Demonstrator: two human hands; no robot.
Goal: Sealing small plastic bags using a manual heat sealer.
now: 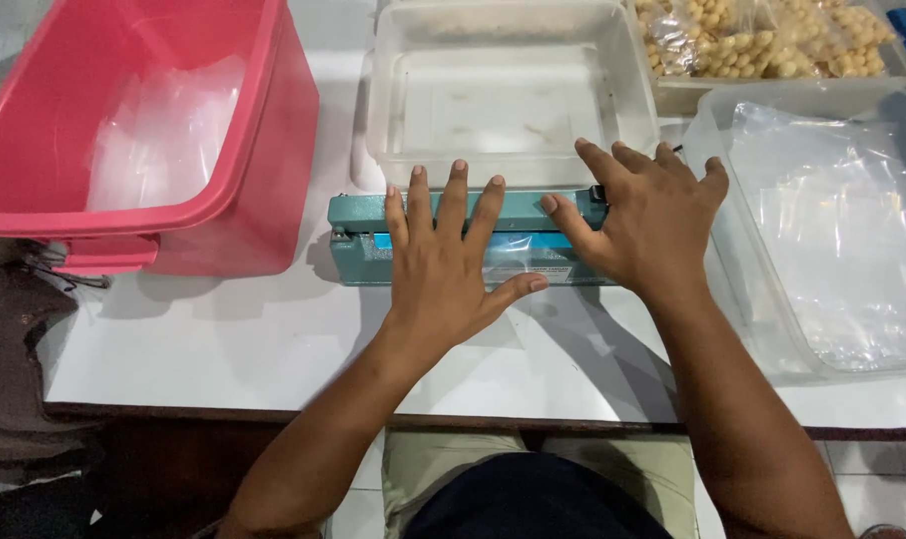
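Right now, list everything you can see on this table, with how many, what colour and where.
heat sealer: one, teal, middle of the table under both hands
clear bag: one, transparent, lying in the sealer between the hands
empty tub: one, translucent white, behind the sealer
pink tub: one, pink, far left, clear plastic bags inside
clear tub: one, transparent, right side, clear plastic bags inside
tray of packed snacks: one, pale yellow round pieces in bags, top right
table: one, white top
left hand: one, flat on the sealer, fingers spread
right hand: one, flat on the sealer's right end
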